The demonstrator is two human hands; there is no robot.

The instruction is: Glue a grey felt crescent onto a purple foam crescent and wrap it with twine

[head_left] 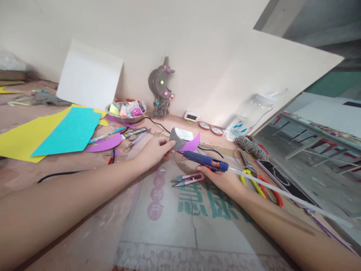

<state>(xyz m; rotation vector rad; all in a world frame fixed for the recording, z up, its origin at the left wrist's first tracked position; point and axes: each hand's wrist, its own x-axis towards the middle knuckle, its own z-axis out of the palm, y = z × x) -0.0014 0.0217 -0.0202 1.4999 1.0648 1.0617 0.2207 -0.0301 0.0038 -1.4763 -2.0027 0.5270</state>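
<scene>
My left hand (158, 150) pinches the edge of a crescent-shaped piece (177, 140), partly covered in grey yarn. A white patch shows on its upper part, and a bare purple tip (193, 142) points right. Around the handle of a blue hot glue gun (204, 160) my right hand (218, 175) is closed, most of its fingers hidden behind the gun. The nozzle is at the lower edge of the piece; whether it touches cannot be made out. A long clear glue stick (262, 185) sticks out of the gun's back. Below lie pink-handled thread snips (188, 179).
Pliers (255, 177), grey yarn (251, 147) and a phone (284, 180) lie at right, near a clear bottle (251, 116). Turquoise (67, 131) and yellow sheets (25, 139) cover the left. A bowl (126, 117) and a decorated grey moon (162, 86) are by the wall.
</scene>
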